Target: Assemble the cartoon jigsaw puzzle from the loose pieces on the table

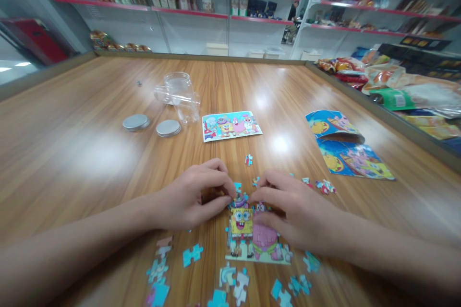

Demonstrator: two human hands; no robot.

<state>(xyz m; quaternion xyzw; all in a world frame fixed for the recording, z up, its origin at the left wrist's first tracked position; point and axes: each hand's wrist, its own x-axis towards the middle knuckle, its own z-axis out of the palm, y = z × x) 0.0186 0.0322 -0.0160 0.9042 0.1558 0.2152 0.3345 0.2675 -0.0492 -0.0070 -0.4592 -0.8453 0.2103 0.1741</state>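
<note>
A partly joined jigsaw puzzle (264,240) of a yellow square character and a pink one lies in front of me. At its upper left edge, my left hand (201,194) has thumb and index fingertips pinched together on a small puzzle piece, mostly hidden by the fingers. My right hand (288,206) rests over the puzzle's upper right, fingers bent and apart, the tips touching the pink character and the top edge. Between the hands, a purple-topped part (240,200) of the picture shows. Loose pieces lie around, such as a light blue piece (192,254) at left.
Beyond the hands lies a picture card (232,126). Silver lids (136,122) and clear plastic jars (178,93) stand to its left. A folded blue packet (347,146) is at right. Bagged goods (399,91) sit past the table's right rim; stocked shelves line the back.
</note>
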